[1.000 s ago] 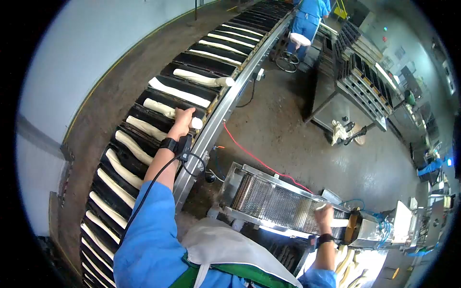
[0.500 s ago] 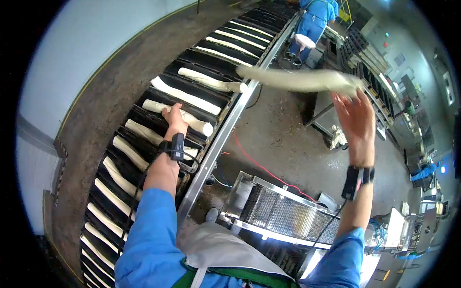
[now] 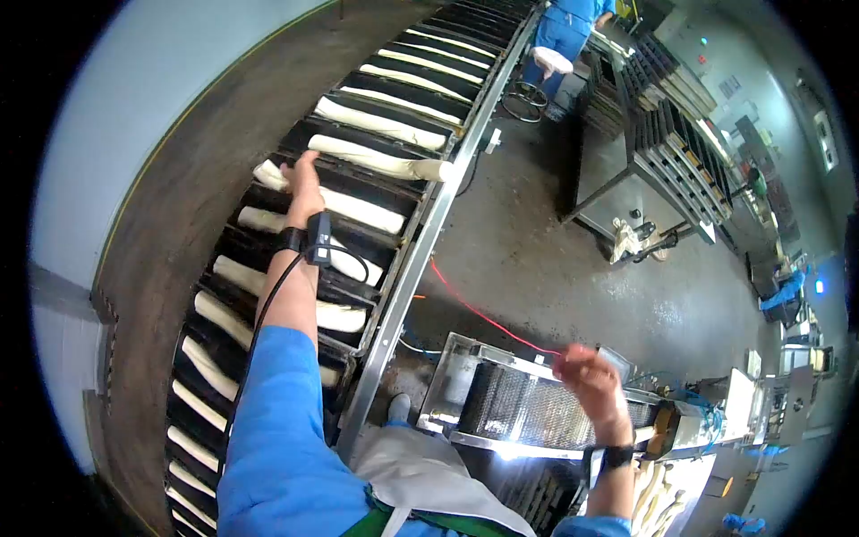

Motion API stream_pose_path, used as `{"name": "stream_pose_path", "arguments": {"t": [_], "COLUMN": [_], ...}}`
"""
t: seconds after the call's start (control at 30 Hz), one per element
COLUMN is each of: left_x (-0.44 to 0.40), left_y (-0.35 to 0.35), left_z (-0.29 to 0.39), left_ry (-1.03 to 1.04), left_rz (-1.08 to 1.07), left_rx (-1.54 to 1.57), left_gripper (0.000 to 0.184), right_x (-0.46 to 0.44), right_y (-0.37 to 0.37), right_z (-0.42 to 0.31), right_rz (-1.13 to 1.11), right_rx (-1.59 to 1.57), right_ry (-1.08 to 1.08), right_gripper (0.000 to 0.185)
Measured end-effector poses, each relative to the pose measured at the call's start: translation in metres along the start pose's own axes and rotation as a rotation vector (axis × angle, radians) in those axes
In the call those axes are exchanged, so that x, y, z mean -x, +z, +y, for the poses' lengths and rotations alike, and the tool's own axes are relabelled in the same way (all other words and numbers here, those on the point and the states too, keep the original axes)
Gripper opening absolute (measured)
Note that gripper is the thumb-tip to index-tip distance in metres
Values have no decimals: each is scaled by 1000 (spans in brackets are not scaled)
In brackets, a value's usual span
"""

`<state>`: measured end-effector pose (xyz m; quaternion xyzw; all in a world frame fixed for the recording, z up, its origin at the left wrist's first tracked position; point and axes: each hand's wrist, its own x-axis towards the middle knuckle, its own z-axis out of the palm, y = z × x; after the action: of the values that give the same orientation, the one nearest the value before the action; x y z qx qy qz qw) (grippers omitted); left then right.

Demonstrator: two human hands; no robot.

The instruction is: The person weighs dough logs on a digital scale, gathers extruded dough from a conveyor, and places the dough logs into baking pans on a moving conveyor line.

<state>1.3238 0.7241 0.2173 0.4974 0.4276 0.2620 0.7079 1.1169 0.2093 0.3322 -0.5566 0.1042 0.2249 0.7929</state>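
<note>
My left hand point(image 3: 304, 186) reaches over the black channelled trays, its fingers stretched out and thumb apart. It rests over a long pale dough strip point(image 3: 362, 211) and covers part of it; whether it grips the strip is not shown. Just beyond the fingertips another dough strip point(image 3: 376, 159) lies with its near end over the metal rail point(image 3: 416, 255). More strips fill the channels on both sides. To the right, my right hand point(image 3: 591, 380) hangs above a mesh-belt machine point(image 3: 510, 403). Its fingers are blurred by motion, and no dough shows in it.
At the top a person in blue point(image 3: 564, 40) stands beside the tray line. Stacked black trays point(image 3: 680, 161) sit on a metal table point(image 3: 617, 192) at right. A red hose point(image 3: 483, 313) crosses the floor. More dough strips point(image 3: 658, 492) lie at lower right.
My right hand has come down from a raised position, and the dough strip it held is out of it. My left hand has moved off one strip to the one beyond it.
</note>
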Motion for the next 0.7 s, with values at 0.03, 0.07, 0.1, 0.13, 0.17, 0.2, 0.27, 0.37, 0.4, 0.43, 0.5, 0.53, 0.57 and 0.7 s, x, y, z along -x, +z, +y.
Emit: {"name": "stream_pose_path", "arguments": {"t": [0.03,0.07,0.1,0.13,0.17,0.2,0.27,0.37,0.4,0.43,0.5,0.53,0.57,0.7], "left_x": [-16,-63,-62,-62,-68,-78,-13,-74,-62,-54,-28,-6,13,-4], "left_y": [1,-2,-2,-3,-3,-2,6,-3,-1,0,15,27,42,86], "left_z": [-2,-21,-18,-14,-20,-28,4,-55,-49,-47,-33,-22,-20,-78], "left_ry": [-25,-82,-110,-139,-136,-149,-175,-183,-185,-116,-47,172,394,215], "left_rz": [34,26,7,-13,-10,-32,5,-140,-145,-80,-27,30,85,-711], "left_rx": [20,-14,-26,-38,-44,-86,-85,40,31,-68,-170,-362,-547,39], "left_gripper": [100,101,103,105,105,105,106,104,104,102,100,96,92,66], "right_x": [12,23,33,42,46,49,52,44,40,37,32,30,30,39], "right_y": [-12,-18,-24,-33,-39,-43,-49,-54,-44,-43,-41,-42,-40,-38], "right_z": [14,23,31,40,46,52,62,71,68,67,68,69,69,72], "right_rz": [61,142,220,248,246,283,275,319,333,341,262,248,259,354], "right_rx": [-30,-59,-87,-116,-121,-147,-213,-231,-196,-202,-214,-217,-219,-223], "right_ry": [5,40,80,87,91,101,81,139,139,141,103,99,99,104], "right_gripper": [38,37,35,35,35,35,33,32,33,33,27,26,26,25]}}
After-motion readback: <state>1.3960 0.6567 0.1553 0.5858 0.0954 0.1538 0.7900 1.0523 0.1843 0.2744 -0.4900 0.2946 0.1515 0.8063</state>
